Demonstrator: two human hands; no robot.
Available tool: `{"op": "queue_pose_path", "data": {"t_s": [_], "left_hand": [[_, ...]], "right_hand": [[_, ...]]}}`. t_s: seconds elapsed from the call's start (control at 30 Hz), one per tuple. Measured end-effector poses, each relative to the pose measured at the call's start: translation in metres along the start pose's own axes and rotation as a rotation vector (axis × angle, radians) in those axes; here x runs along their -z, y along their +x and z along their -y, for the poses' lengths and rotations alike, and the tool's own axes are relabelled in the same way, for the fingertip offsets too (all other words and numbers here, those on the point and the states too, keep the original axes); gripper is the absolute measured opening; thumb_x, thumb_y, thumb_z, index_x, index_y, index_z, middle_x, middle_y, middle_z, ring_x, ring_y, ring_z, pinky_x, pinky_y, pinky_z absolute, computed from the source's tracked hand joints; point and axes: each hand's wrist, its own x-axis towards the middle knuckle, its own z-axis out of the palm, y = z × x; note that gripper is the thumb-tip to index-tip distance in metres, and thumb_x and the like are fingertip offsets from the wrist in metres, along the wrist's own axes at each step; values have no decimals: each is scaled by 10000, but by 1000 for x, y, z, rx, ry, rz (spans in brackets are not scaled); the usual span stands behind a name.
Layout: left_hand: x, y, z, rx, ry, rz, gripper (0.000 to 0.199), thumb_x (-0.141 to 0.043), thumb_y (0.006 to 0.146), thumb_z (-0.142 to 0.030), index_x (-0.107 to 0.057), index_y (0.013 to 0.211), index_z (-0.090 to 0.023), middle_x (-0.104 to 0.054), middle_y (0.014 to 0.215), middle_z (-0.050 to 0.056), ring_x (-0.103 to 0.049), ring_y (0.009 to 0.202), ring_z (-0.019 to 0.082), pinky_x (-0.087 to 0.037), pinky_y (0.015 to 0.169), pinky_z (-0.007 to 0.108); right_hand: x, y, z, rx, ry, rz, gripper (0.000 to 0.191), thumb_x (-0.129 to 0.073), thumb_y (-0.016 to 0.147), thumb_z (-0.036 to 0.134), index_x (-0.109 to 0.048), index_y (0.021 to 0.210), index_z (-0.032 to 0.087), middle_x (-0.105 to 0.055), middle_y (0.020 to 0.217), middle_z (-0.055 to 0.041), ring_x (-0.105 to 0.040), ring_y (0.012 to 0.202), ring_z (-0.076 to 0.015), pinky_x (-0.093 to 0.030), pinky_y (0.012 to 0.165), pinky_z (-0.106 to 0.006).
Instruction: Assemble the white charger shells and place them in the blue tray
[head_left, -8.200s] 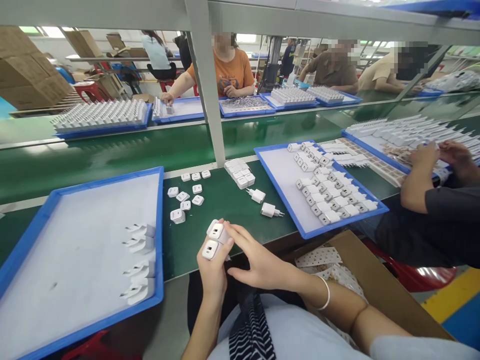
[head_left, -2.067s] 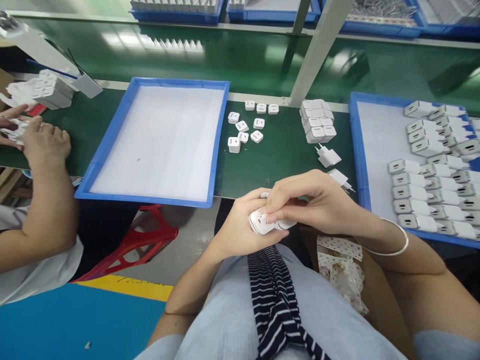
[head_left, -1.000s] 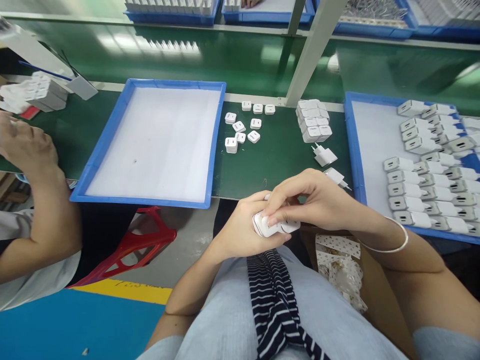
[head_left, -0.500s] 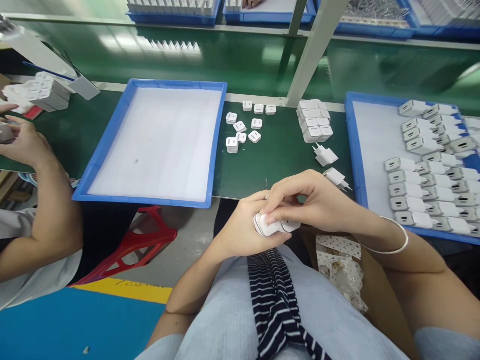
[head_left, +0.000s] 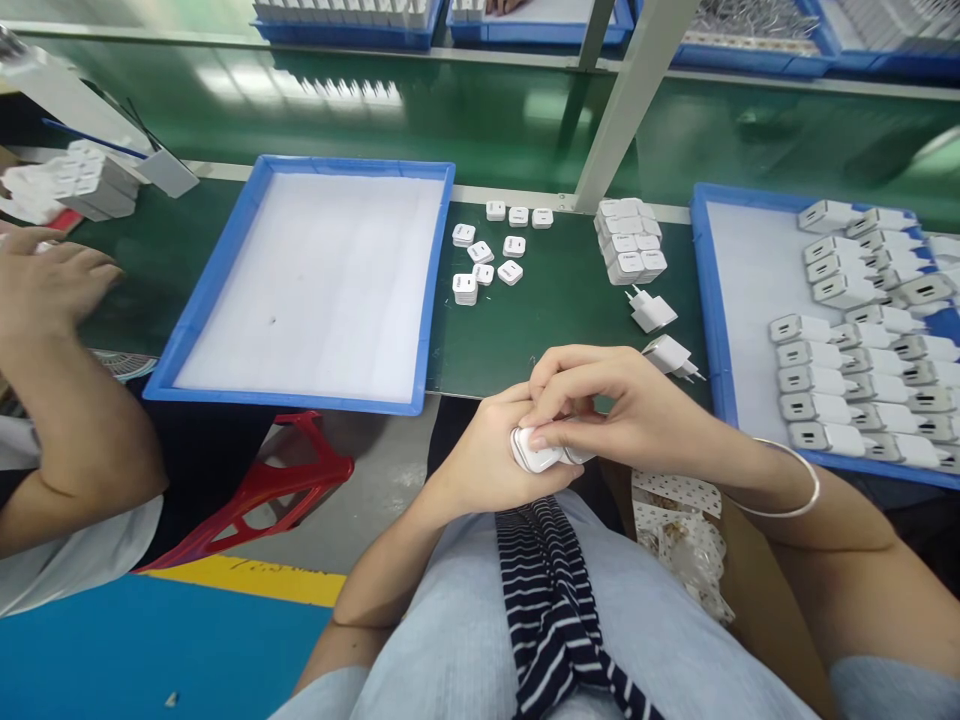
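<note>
Close to my body at the bench edge, my left hand (head_left: 484,455) is wrapped round white rounded-square charger pieces (head_left: 537,459). My right hand (head_left: 611,405) is closed over the same pieces, its thumb pressing the top of one. Fingers hide part of them, so I cannot tell how many there are. Two white plug chargers (head_left: 651,310) with pins lie on the bench just beyond my right hand. Past my left hand, several small white charger caps (head_left: 480,252) lie loose, with a short stack of caps (head_left: 465,290) nearest me.
A blue-rimmed tray (head_left: 424,300) lined in white stands left. Another blue tray (head_left: 720,320), right, holds rows of chargers. A block of white pieces (head_left: 628,243) sits by the metal post (head_left: 634,100). A co-worker's arm (head_left: 82,420) is at far left; a red stool (head_left: 300,480) stands below.
My right hand's fingers have shifted slightly over the pieces, covering more of the right-hand one. The co-worker's hand at left has turned and moved.
</note>
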Motion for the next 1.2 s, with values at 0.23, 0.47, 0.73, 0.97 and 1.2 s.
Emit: {"op": "queue_pose_path", "data": {"t_s": [0.23,0.47,0.73,0.97,1.2], "left_hand": [[-1,-1,0,4,35,4,280,-747,682,-132,-701,954,-178,-687,1009,39,-682,896,186,-562,756,293],[-4,-2,0,1,68,-10,236,-758,675,-144,-651,883,-169,-653,936,28,-662,824,164,-552,715,275],[-2,-5,9,-132,8,-16,287,-814,686,-249,-621,884,-173,-666,942,46,-670,846,187,-564,760,314],[10,-4,6,-318,66,-77,488,-815,707,-235,-674,1169,-165,-679,1176,154,-645,1101,268,-542,951,423],[9,-3,10,-359,97,-95,525,-761,735,-217,-631,1241,-177,-654,1219,159,-649,1102,276,-566,924,444]], "right_hand": [[-2,-1,0,-12,14,-10,56,-742,802,120,-736,753,147,-600,810,1,-560,667,-72,-440,596,-197],[-4,-2,0,-80,12,11,51,-742,804,125,-735,766,158,-608,808,7,-524,631,-62,-399,543,-190],[-5,-14,7,8,97,-79,127,-690,859,124,-696,965,193,-622,804,10,-521,677,-98,-415,585,-233],[-8,-40,-4,-53,468,-671,179,-710,825,116,-663,944,241,-555,863,0,-506,757,-124,-439,633,-242],[-47,-47,-47,-533,1361,-191,223,-693,846,363,-653,1008,216,-609,893,-14,-563,806,-140,-490,738,-278]]}}
